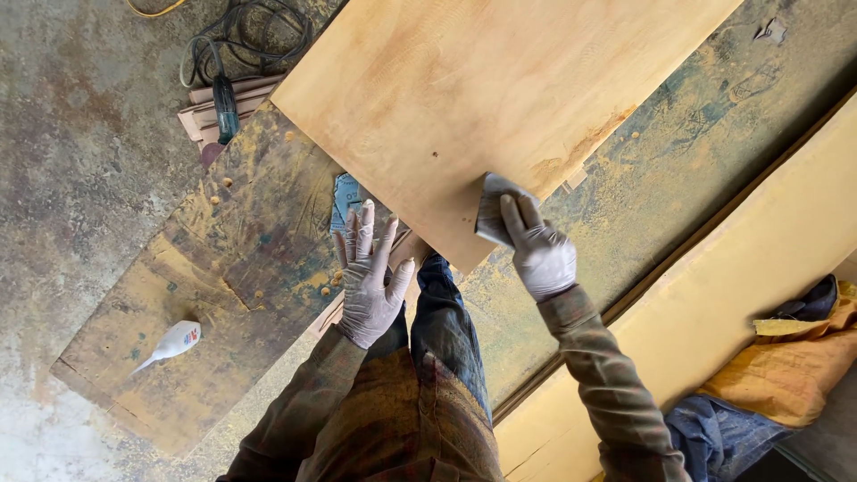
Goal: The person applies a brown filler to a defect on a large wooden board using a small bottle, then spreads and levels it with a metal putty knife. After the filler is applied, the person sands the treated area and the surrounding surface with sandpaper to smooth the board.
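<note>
A large pale plywood panel (pixel 482 98) lies tilted over a stained, dusty board (pixel 241 268). My right hand (pixel 540 254), in a light glove, presses a grey piece of sandpaper (pixel 493 210) against the panel's near edge. My left hand (pixel 368 281), also gloved, hovers with fingers spread over the stained board, just left of the panel's near corner, holding nothing. A small blue-grey sheet (pixel 345 198) lies beyond its fingertips. My legs in dark jeans show between the arms.
A white glue bottle (pixel 171 343) lies on the stained board at left. A power tool (pixel 225 107) with coiled cable sits on wood strips at the upper left. A long pale board (pixel 750 268) runs at right, with orange and blue cloth (pixel 786 366) on it.
</note>
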